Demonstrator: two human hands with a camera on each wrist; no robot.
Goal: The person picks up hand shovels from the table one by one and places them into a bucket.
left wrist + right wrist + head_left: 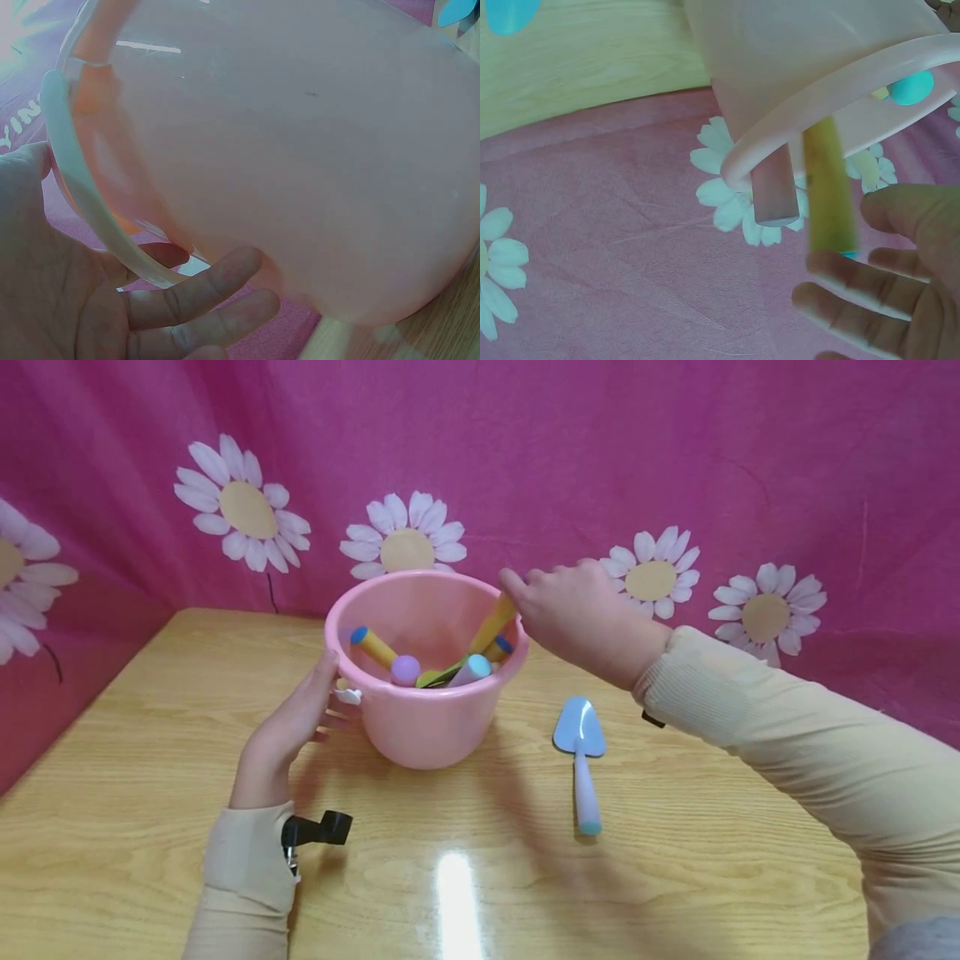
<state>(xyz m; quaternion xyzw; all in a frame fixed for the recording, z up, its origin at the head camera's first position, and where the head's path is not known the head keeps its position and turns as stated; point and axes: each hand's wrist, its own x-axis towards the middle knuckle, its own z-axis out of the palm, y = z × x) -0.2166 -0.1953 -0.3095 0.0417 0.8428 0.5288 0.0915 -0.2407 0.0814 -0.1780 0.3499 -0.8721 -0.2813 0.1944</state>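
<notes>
A pink bucket point(427, 727) stands upright on the table. My left hand point(288, 727) rests against its left side, thumb at the rim. In the left wrist view the fingers point(199, 296) are fairly straight beside the bucket's pale carrying handle point(90, 195). Over the right rim is my right hand point(581, 622), at the upper end of a yellow handle point(491, 625) that leans out of the bucket. The right wrist view shows that yellow handle point(829, 187) blurred, with the fingers point(855, 315) spread around its end, not curled round it.
Inside the bucket are a blue-tipped yellow handle point(375, 647), a purple ball-like end point(406, 671) and a pale handle with a light-blue end point(471, 672). A blue-bladed toy trowel point(581, 727) lies right of the bucket. Behind hangs a pink flowered cloth point(525, 468).
</notes>
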